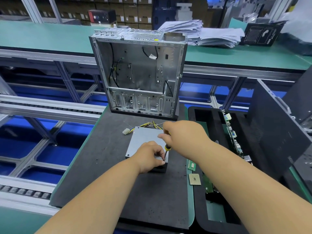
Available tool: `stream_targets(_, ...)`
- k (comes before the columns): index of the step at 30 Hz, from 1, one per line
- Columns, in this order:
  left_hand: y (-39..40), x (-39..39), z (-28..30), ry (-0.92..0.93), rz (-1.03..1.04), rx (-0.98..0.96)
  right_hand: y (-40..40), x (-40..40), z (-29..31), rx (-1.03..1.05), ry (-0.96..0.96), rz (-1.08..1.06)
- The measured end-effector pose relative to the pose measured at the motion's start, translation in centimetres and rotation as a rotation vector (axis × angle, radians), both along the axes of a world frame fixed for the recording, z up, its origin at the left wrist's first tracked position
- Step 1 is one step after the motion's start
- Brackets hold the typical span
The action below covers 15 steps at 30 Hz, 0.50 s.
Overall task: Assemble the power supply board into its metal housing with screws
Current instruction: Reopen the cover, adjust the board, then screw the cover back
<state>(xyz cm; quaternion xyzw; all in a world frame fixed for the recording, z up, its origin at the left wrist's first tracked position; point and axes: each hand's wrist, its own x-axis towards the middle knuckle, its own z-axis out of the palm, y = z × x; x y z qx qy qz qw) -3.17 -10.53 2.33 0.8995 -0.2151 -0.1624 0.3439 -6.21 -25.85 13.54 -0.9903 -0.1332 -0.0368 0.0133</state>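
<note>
the right hand (184,137) grips a screwdriver (166,150) upright over the metal box's (145,141) near corner; the left hand (149,157) pinches its tip, mid-mat (101,149).

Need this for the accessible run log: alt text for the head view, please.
A person's right hand holds a yellow-and-black screwdriver tip-down at the near right corner of a grey power supply housing, while the left hand pinches at the tip. The housing sits on a dark foam mat before an open computer case.
</note>
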Motion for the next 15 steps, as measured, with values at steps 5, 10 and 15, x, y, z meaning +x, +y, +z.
stream_targets(5,0.0,0.01,0.11,0.0,0.0,-0.026,-0.11,-0.37,-0.22,0.135,0.03,0.009)
stream_targets(10,0.02,0.0,0.01,0.005,0.011,-0.012,-0.45,-0.07,0.46,0.116,-0.008,0.045)
stream_targets(15,0.03,-0.09,0.06,0.003,0.011,-0.003,-0.49,-0.14,-0.4,0.045,-0.015,-0.029)
